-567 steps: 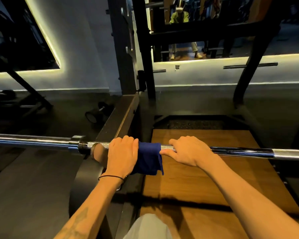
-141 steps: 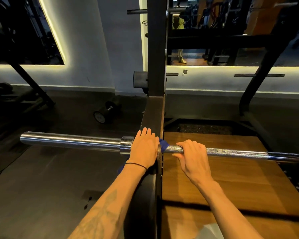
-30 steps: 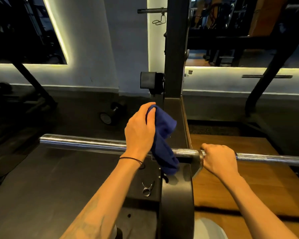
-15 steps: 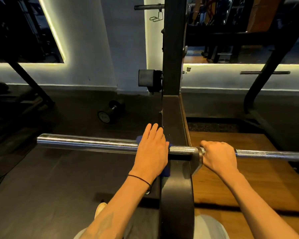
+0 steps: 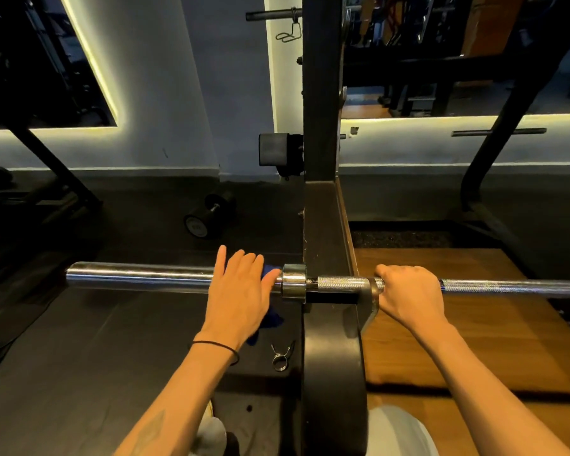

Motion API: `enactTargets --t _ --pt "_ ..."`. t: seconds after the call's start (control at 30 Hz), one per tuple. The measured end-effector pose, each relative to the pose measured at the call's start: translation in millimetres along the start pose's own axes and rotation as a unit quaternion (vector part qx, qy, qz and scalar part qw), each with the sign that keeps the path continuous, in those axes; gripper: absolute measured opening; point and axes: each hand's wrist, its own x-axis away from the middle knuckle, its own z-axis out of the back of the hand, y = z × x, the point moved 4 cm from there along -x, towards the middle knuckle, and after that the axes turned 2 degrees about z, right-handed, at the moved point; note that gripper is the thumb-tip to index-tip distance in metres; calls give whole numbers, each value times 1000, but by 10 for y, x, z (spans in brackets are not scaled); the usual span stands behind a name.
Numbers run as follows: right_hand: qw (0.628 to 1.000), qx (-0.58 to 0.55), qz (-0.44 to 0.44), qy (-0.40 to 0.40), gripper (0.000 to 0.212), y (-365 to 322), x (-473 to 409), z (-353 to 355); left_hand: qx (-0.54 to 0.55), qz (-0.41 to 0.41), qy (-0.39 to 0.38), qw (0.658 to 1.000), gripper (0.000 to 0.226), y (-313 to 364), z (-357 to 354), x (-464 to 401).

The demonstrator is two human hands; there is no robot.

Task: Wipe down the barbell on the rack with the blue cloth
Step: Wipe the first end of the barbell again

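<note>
Nearest: a spring collar lies on the floor by the rack's black plate. Left hand, fingers straight, presses the blue cloth flat on the barbell sleeve beside its collar; right hand is curled round the knurled shaft. To wipe well: wrap cloth around the sleeve, stroke outward to its end, right hand steadying. Half a second ago the left hand was closer to the upright; it has slid outward.
</note>
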Motion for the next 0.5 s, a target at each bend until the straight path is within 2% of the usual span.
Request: enactTargets --t 0.13,0.23,0.37,0.43,0.5 --pt "1000 6 0 -4 22 4 -8 -30 119 25 -19 992 57 324 -41 -14" --pt "1000 2 -3 0 21 17 -18 -51 165 54 -9 985 58 411 -65 17" --pt "1000 -7 -4 0 23 27 -14 -71 134 -16 0 991 53 308 -36 74" --pt "1000 -9 1 3 23 22 -10 -69 97 -54 19 994 44 186 45 82" --pt "1000 -6 -2 6 24 21 -4 -58 64 -46 38 996 31 45 115 33"
